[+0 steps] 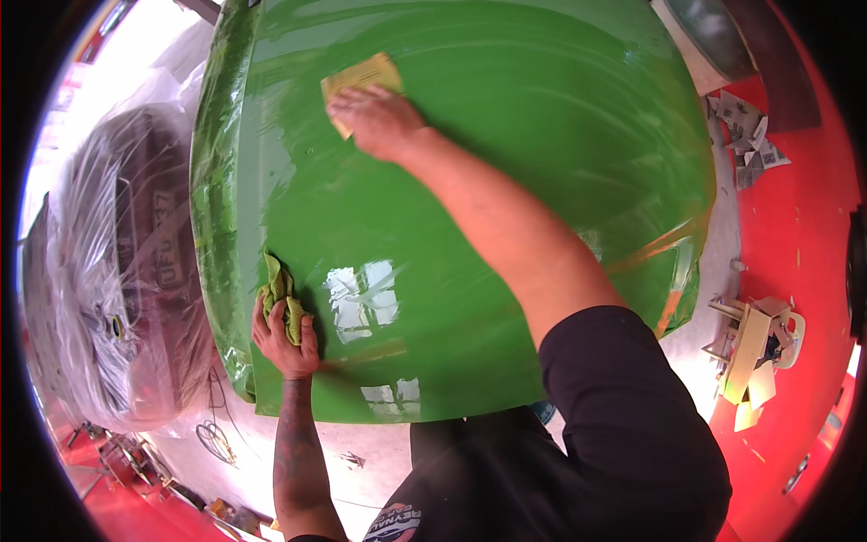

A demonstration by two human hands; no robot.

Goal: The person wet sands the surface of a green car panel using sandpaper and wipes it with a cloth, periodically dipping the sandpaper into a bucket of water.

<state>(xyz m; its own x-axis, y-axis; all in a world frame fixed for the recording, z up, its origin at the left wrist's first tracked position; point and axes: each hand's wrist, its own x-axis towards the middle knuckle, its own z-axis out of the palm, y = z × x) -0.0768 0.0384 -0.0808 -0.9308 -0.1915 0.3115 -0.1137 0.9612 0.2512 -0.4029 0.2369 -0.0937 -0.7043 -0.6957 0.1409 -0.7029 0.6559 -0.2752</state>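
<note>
A glossy green car panel (479,226) fills the middle of the head view, with wavy streaks across its upper part and bright reflections lower down. My right hand (375,122) is at the upper left of the panel, its fingers over a flat yellow rectangular pad (366,70) held against the surface. My left hand (284,343) grips a crumpled yellow-green cloth (278,275) on the panel's lower left, with the fingers wrapped round it.
A plastic-covered car (117,262) stands at left. At right, a red surface (786,226) holds crumpled printed paper (750,135) and a chair heaped with cardboard (750,352). Coiled cord (215,443) and assorted tools lie on the floor at lower left.
</note>
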